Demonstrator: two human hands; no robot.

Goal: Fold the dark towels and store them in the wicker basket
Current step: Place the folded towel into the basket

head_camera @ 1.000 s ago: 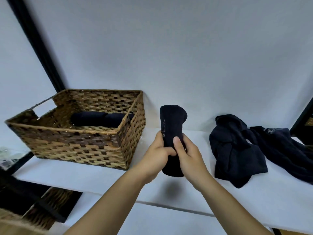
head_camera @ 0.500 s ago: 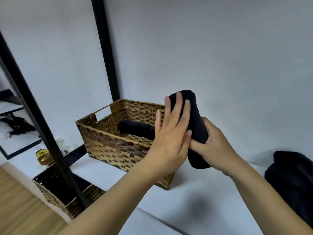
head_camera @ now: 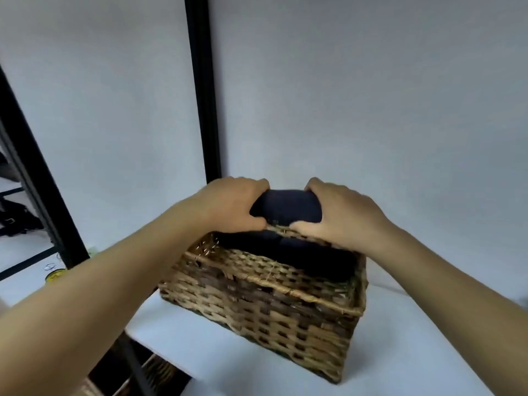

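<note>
A rolled dark towel (head_camera: 288, 208) is held over the far rim of the wicker basket (head_camera: 265, 301). My left hand (head_camera: 237, 204) grips its left end and my right hand (head_camera: 340, 215) grips its right end, fingers curled over the top and thumbs underneath. Inside the basket lies another dark rolled towel (head_camera: 300, 252), partly hidden under my hands. The basket stands on a white shelf (head_camera: 200, 341) in front of me.
A black upright post (head_camera: 204, 110) rises behind the basket against a white wall. Another black frame bar (head_camera: 43, 204) slants at the left. A second wicker basket (head_camera: 160, 372) shows on the level below. Small items, one a yellow lid (head_camera: 55, 274), sit at the far left.
The view has swung left and the basket is now straight ahead. The rolled towel went from upright between my hands to lying crosswise over the basket, with both hands gripping its ends.
</note>
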